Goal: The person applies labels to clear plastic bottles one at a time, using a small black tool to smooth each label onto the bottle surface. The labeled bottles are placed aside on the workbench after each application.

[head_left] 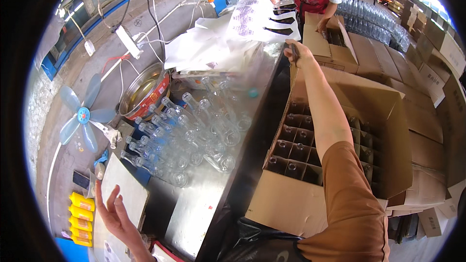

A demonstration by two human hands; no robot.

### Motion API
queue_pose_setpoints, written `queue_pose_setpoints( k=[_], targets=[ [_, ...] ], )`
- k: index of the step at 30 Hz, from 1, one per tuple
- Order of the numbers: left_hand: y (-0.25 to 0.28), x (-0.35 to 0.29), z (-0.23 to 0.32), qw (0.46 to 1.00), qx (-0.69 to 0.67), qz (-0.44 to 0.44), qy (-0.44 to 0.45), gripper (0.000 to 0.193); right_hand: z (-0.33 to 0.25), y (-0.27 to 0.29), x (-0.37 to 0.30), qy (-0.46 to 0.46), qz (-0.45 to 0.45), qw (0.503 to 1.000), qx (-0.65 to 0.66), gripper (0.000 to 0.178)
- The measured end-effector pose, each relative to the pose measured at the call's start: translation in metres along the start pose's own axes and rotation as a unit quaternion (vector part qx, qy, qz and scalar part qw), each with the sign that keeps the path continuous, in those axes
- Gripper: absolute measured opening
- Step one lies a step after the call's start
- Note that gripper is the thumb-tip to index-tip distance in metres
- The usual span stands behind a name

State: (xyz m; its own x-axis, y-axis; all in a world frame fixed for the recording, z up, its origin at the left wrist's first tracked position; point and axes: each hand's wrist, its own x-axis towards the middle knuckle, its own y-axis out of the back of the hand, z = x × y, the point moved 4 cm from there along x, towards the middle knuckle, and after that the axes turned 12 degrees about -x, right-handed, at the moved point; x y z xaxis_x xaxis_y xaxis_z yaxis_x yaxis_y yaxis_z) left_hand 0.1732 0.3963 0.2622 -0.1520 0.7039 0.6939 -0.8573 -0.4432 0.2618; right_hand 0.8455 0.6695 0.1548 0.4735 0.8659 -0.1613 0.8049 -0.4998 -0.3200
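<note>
My right arm reaches far out over an open cardboard box [286,199] with divided cells. Glass bottles [302,133] stand in many of those cells. At the box's far end my right hand [302,54] is closed, with a small dark thing [294,51] at its fingers that I cannot make out. Just beyond it hangs a white printed sheet [250,17]. My left hand [116,216] is raised at the lower left with fingers apart and nothing in it. Several clear glass bottles [182,131] stand grouped on the metal table [194,218] between my hands.
Across the table a person in a red apron [310,0] has one hand at the sheet and another in a second box [318,48]. Left are a blue fan [83,115], a round basin [145,92] and yellow bottles [81,218]. Flattened cartons [427,136] fill the right.
</note>
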Motion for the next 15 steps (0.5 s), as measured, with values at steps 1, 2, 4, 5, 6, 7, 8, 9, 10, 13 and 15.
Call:
queue_pose_setpoints(
  k=[1, 2, 4, 5, 6, 7, 8, 9, 10, 13, 15],
  targets=[
    [-0.005, -0.001, -0.004, 1.0, 0.021, -0.01, 0.001, 0.048, 0.002, -0.001, 0.012, 0.018, 0.005, 0.999, 0.028, 0.032],
    [-0.007, -0.004, -0.008, 0.999, 0.026, -0.018, 0.007, 0.047, 0.005, -0.006, 0.019, 0.033, 0.006, 0.998, 0.056, 0.034],
    [-0.01, -0.01, -0.017, 0.999, 0.034, -0.035, 0.018, 0.047, 0.007, -0.004, 0.029, 0.07, 0.059, 0.99, 0.103, 0.029],
    [-0.015, -0.014, -0.011, 0.999, 0.033, -0.032, 0.019, 0.046, 0.006, -0.004, 0.033, 0.086, 0.086, 0.988, 0.097, 0.028],
    [-0.018, -0.018, -0.012, 0.998, 0.037, -0.031, 0.032, 0.046, 0.004, -0.001, 0.036, 0.102, 0.114, 0.984, 0.091, 0.026],
    [-0.02, -0.022, -0.013, 0.998, 0.039, -0.031, 0.045, 0.046, -0.002, 0.007, 0.037, 0.113, 0.142, 0.981, 0.073, 0.023],
    [-0.019, -0.026, -0.015, 0.997, 0.044, -0.029, 0.058, 0.047, -0.009, 0.009, 0.035, 0.158, 0.132, 0.975, 0.087, 0.023],
    [-0.009, -0.033, -0.021, 0.994, 0.062, -0.015, 0.092, 0.047, -0.013, -0.001, 0.023, 0.156, 0.107, 0.977, 0.097, 0.023],
    [-0.001, -0.038, -0.02, 0.993, 0.053, -0.01, 0.104, 0.047, -0.021, -0.016, 0.004, 0.153, 0.081, 0.979, 0.108, 0.022],
    [-0.001, -0.054, -0.011, 0.992, -0.002, -0.006, 0.125, 0.046, -0.068, -0.019, -0.009, 0.197, -0.006, 0.974, 0.114, 0.02],
    [0.012, -0.07, -0.006, 0.989, -0.014, 0.011, 0.144, 0.047, -0.09, -0.035, -0.02, 0.204, -0.029, 0.976, 0.076, 0.017]
  ],
)
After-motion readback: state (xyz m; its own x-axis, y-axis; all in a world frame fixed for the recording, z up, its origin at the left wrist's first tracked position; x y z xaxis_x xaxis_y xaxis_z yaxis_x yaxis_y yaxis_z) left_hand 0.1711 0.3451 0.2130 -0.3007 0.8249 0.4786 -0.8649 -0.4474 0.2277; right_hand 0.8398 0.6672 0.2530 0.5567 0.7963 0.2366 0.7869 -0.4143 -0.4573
